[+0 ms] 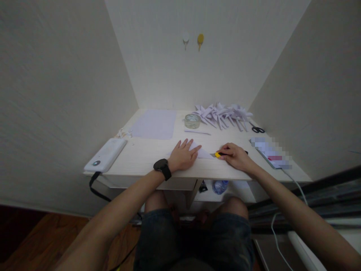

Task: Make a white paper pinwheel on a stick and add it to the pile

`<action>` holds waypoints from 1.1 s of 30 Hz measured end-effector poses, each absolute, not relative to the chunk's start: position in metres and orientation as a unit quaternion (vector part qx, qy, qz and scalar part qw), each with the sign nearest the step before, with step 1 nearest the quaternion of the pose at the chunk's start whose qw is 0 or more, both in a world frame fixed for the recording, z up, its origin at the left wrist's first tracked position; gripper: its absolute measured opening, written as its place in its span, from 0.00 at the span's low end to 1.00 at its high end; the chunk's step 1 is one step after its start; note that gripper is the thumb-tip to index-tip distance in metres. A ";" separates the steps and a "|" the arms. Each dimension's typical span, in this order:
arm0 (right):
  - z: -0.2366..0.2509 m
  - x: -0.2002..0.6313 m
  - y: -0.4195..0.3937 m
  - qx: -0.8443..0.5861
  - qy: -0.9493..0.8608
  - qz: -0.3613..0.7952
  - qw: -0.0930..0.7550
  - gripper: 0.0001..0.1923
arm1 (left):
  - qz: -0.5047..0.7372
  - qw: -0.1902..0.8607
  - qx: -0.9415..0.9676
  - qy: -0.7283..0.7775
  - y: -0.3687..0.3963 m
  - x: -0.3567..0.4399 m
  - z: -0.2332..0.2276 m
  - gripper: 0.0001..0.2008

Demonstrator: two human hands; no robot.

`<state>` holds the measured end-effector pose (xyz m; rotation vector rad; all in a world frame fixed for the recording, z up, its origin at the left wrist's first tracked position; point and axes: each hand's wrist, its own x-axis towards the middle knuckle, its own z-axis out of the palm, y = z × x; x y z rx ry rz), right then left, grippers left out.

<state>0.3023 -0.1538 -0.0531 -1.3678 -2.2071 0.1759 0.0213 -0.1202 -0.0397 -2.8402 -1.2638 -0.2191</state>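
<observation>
Rm L of hands (183, 155), tape (192, 121) ahead

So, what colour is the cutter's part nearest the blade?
Yellow, on the cutter; the head view shows it best.

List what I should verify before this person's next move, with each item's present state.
1. Folded paper steadied: ok, the left hand lies spread on it.
2. Utility knife gripped: ok, in the right hand.
3. Left fingers apart from the blade: ok, a gap shows.
4. Blade lined up with a fold: cannot tell, too small and blurred.
5. Scissors away from both hands: ok, farther back at the right.
</observation>
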 end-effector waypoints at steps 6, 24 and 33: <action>-0.052 0.302 -0.154 -0.510 -0.815 0.067 0.267 0.11 | -0.083 0.010 -0.910 -0.406 -0.119 0.021 -0.042 0.26; -0.050 0.335 -0.163 -0.519 -0.805 0.102 0.268 0.10 | -0.089 0.023 -0.910 -0.404 -0.119 0.020 -0.045 0.26; -0.053 0.347 -0.175 -0.554 -0.777 0.082 0.286 0.11 | -0.114 0.033 -0.914 -0.388 -0.119 0.018 -0.039 0.33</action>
